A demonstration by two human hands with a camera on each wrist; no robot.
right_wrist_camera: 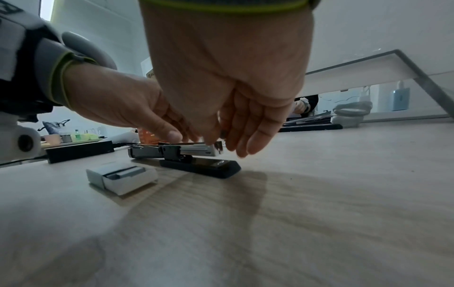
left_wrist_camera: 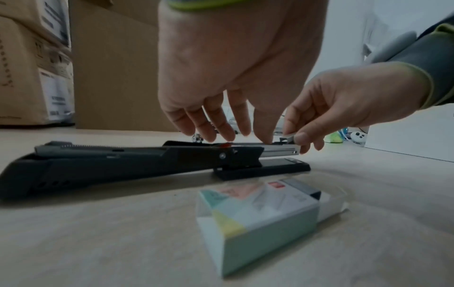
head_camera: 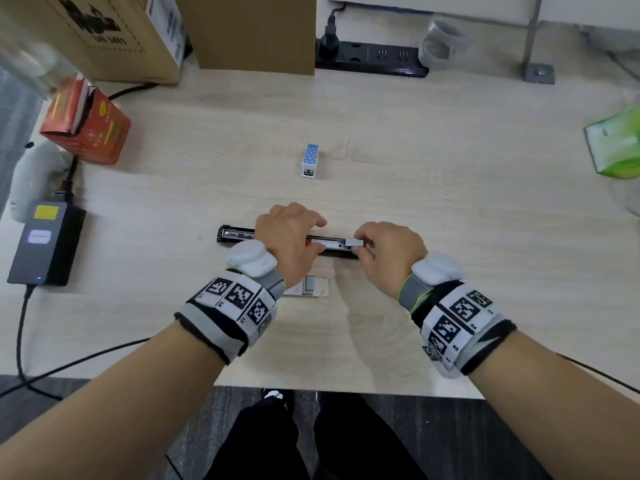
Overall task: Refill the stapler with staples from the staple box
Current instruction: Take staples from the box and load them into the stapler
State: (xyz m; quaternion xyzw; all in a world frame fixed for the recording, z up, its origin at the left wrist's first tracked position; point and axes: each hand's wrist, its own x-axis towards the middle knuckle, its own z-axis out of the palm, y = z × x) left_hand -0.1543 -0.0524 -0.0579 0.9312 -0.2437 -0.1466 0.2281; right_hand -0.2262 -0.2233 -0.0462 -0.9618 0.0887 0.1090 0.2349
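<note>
Desk (head_camera: 415,150) holds stapler (head_camera: 239,235) beneath both hands, left hand (head_camera: 289,237), right hand (head_camera: 388,251).

I am looking at a pale, light-wood-grained table (head_camera: 450,202). The stapler (head_camera: 239,236) is showing black, with a silver metal channel and a small red spot inside. The strip of staples (head_camera: 358,242) is showing silvery grey. The staple box (left_wrist_camera: 255,209), low in the left wrist view, is wearing mint green, yellow, pink and white panels. At the centre of the head view a small box (head_camera: 311,160) is showing blue with white dots. An orange-red carton (head_camera: 86,129) is sitting at the left edge, a green pack (head_camera: 616,147) at the right edge. My wristbands (head_camera: 235,303) are showing black-and-white square codes on grey.
</note>
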